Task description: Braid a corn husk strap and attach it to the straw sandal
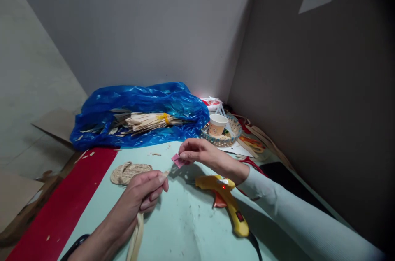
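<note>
My left hand (145, 195) is closed around a pale flat straw strip (136, 238) that hangs down from the fist toward the near edge. My right hand (199, 154) pinches a small pink piece (178, 161) between thumb and fingers, just above the pale green table (185, 228). A coiled braid of straw (129, 171) lies on the table just left of both hands. A yellow glue gun (226, 201) with a red light lies under my right wrist.
A blue plastic bag (138, 113) holding a tied bundle of straw strips (151, 122) lies at the back. A woven basket (230, 136) with a paper cup (217, 124) stands at the back right. A red strip (68, 203) borders the table's left side. Walls close in behind and right.
</note>
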`<state>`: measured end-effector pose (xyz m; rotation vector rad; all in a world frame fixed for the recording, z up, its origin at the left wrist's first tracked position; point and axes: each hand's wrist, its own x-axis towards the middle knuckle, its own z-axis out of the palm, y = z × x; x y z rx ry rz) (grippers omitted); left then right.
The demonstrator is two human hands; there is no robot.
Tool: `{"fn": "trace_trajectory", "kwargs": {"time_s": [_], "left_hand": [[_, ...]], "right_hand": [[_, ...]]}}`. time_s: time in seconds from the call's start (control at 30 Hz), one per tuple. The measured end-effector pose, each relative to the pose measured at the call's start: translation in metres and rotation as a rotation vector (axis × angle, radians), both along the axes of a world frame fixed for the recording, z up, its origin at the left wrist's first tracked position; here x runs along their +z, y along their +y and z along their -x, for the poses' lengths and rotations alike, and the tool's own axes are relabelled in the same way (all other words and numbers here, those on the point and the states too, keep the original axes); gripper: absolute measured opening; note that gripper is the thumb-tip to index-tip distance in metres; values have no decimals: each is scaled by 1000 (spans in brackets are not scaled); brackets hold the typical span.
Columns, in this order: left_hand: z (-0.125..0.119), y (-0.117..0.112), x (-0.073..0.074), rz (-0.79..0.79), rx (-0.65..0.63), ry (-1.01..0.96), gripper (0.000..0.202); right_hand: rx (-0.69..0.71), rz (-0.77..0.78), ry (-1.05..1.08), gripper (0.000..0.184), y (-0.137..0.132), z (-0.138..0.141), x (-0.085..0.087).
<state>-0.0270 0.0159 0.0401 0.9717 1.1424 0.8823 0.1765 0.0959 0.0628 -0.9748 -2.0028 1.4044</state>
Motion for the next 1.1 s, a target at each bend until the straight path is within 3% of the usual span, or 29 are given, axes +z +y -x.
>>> {"fn": "trace_trajectory", "kwargs": {"time_s": [0.17, 0.27, 0.4, 0.67, 1.1], "left_hand": [[-26, 3, 13, -60, -91, 103, 32], [-38, 7, 17, -112, -128, 185, 32], [-49, 12, 15, -174, -141, 282, 32], [-54, 13, 10, -240, -139, 355, 32], [-58, 7, 16, -409, -203, 477, 24]], "right_hand": [[-119, 53, 185, 25, -28, -31, 5], [-149, 89, 276, 26, -34, -46, -1], [-188, 17, 276, 32, -36, -57, -12], [-246, -398, 94, 10, -48, -60, 0], [-244, -341, 108, 9, -54, -58, -2]]}}
